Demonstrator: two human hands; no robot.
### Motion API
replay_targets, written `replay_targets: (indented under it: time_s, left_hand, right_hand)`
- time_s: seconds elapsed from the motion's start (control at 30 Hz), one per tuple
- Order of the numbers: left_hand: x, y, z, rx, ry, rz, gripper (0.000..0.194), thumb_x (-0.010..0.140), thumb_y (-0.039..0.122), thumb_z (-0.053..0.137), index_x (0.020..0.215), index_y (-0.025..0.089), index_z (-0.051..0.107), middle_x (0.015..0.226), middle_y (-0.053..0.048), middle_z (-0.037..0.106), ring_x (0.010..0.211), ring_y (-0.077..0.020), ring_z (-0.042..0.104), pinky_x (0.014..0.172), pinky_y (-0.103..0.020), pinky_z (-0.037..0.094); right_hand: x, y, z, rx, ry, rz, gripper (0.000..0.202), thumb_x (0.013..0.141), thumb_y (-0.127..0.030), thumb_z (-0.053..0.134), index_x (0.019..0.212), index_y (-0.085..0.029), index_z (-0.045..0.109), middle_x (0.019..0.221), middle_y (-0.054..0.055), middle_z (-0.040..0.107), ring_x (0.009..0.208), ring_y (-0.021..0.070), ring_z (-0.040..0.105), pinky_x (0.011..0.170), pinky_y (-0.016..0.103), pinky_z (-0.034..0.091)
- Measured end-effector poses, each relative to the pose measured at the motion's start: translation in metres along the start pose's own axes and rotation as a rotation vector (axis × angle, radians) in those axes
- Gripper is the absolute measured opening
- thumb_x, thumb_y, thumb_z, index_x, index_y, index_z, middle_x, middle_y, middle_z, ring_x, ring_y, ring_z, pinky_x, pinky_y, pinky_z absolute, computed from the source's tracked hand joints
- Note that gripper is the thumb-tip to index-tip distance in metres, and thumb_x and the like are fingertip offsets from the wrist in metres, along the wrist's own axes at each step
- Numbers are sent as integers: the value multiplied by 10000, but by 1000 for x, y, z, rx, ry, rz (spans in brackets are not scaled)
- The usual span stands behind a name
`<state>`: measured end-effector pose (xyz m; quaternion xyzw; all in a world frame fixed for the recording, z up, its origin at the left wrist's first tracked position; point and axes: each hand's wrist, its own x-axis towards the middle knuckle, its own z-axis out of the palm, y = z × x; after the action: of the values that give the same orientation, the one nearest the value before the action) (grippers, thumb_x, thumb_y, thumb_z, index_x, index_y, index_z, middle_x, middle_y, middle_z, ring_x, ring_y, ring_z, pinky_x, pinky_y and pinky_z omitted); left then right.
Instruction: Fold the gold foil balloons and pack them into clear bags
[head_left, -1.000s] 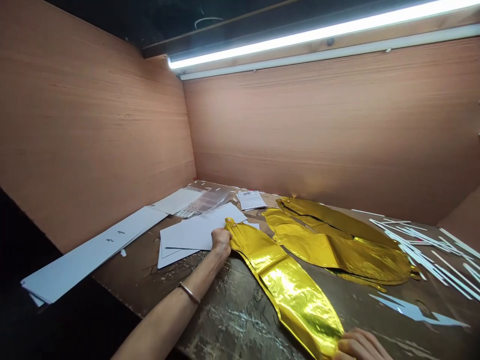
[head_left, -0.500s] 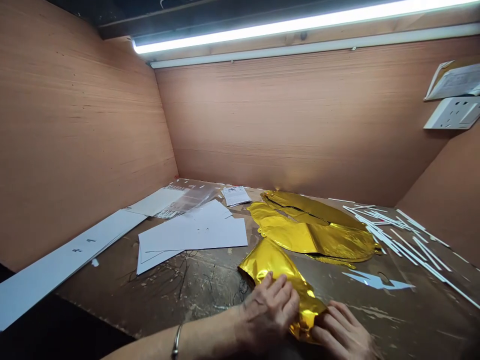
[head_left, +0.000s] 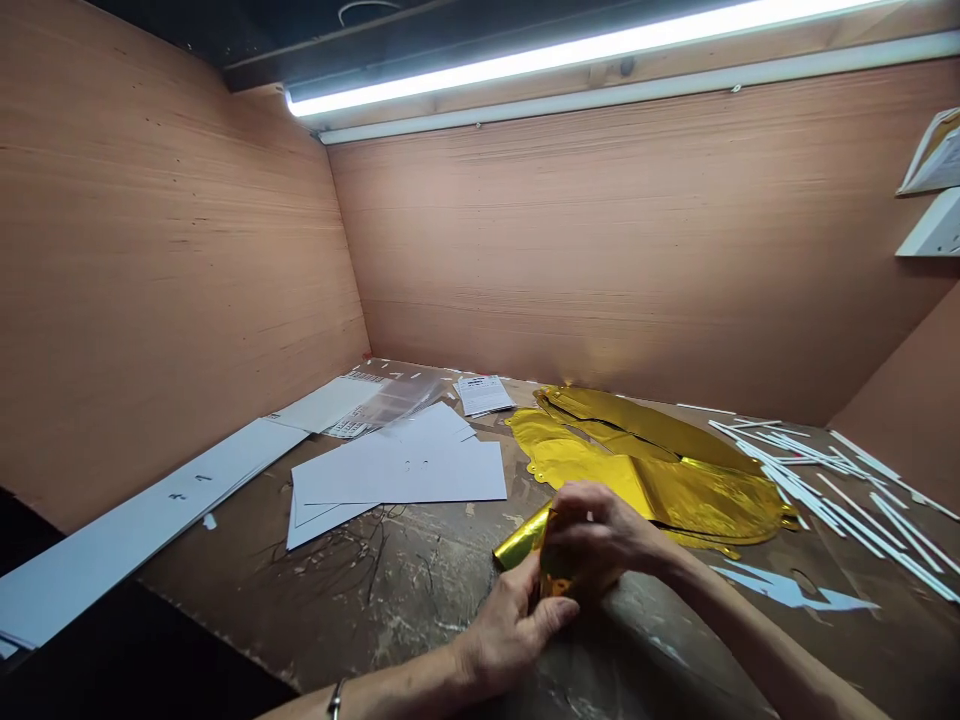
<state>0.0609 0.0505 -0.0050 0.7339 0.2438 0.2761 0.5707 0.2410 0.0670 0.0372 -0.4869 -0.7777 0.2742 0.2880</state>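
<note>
The folded foil [head_left: 523, 540], shiny and gold, is between the two hands low in the view, over the near part of the brown, scuffed desk [head_left: 420, 610]. The left hand [head_left: 510, 630] has its grip clamped on the folded foil from the near left, with the thumb pointing across its lower part; a metal bracelet [head_left: 335, 698] circles that wrist. The right hand [head_left: 600, 525] reaches in from the right and curls over the top of the folded foil, but its fingertips are hidden, so I cannot tell whether its grip is closed. Just beyond the right hand, flat gold foil pieces [head_left: 660, 470] lie overlapping on the desk. To their right is a loose scatter of thin white sticks [head_left: 840, 490], with a pale cut-out scrap [head_left: 795, 588] nearer the person. Left of the foil pieces lie white sheets [head_left: 420, 465], partly overlapping, and farther left, long white strips [head_left: 150, 525]. Behind the sheets are clear plastic [head_left: 409, 395] and a small stack of printed papers [head_left: 484, 395].
</note>
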Motion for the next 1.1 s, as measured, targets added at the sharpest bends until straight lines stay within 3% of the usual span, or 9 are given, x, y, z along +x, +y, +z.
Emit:
replay_targets:
  time_s: [0.23, 0.4, 0.47, 0.53, 0.6, 0.67, 0.8, 0.93, 1.1]
  left_hand:
    - [1, -18, 7, -77, 253, -113, 287, 818, 277, 443, 1064, 139, 495, 975, -63, 581, 901, -175, 533, 789, -263, 424]
    - [-9, -1, -5, 429, 363, 187, 270, 842, 258, 394, 1061, 132, 489, 872, -107, 610, 787, -187, 579, 707, -301, 473]
    - [-8, 10, -16, 649, 260, 402, 284, 847, 289, 393, 1031, 104, 506, 930, -146, 593, 879, -215, 561, 779, -343, 454]
    - [-4, 17, -27, 798, 3, 543, 383, 833, 389, 406, 1036, 81, 509, 1040, -169, 559, 1061, -255, 470, 912, -386, 370]
    - [0, 19, -35, 887, -264, 546, 556, 792, 503, 412, 1121, 58, 460, 1151, -176, 504, 1203, -283, 307, 1001, -409, 252]
    - [1, 15, -40, 937, -403, 444, 704, 761, 566, 403, 1226, 39, 355, 1258, -185, 412, 1260, -296, 165, 1030, -424, 172]
    - [-4, 2, -42, 923, -489, 275, 829, 753, 605, 363, 1326, 42, 159, 1383, -191, 169, 1278, -291, 49, 1039, -432, 107]
    - [-7, -5, -39, 886, -491, 200, 894, 737, 629, 359, 1343, 45, 58, 1393, -194, 86, 1276, -288, 33, 1038, -436, 98]
    - [-7, -12, -37, 868, -427, 149, 904, 720, 593, 437, 1344, 60, 57, 1392, -192, 115, 1276, -284, 61, 1031, -436, 137]
  right_hand:
    - [28, 41, 40, 102, -103, 70, 91, 718, -237, 551, 732, -151, 580, 672, -13, 576, 638, 114, 517, 558, 193, 403]
    - [25, 45, 42, 8, -43, 26, 89, 709, -234, 572, 765, -172, 603, 733, 0, 587, 726, 138, 507, 680, 241, 379]
    - [24, 45, 43, -33, -32, -11, 88, 703, -198, 572, 783, -181, 604, 750, 0, 591, 731, 137, 503, 694, 250, 366]
    - [24, 46, 46, -73, -24, -52, 115, 683, -162, 579, 794, -184, 600, 760, 0, 592, 727, 136, 496, 691, 254, 358]
    - [26, 47, 50, -114, -11, -85, 139, 666, -141, 586, 799, -181, 594, 763, 1, 589, 723, 135, 488, 684, 254, 359]
    - [28, 50, 53, -148, 9, -108, 172, 668, -119, 573, 827, -182, 585, 767, -1, 584, 729, 132, 485, 684, 249, 368]
    - [28, 48, 43, -219, 97, -98, 234, 692, -100, 542, 916, -164, 560, 838, 34, 579, 804, 158, 486, 733, 291, 381]
    - [1, 23, 24, -429, 247, -114, 196, 751, -139, 483, 936, -131, 547, 942, 107, 558, 854, 210, 472, 743, 374, 367]
    - [-49, -18, 58, -794, 184, -426, 208, 798, -155, 389, 872, -149, 584, 844, 67, 625, 782, 200, 525, 745, 370, 380]
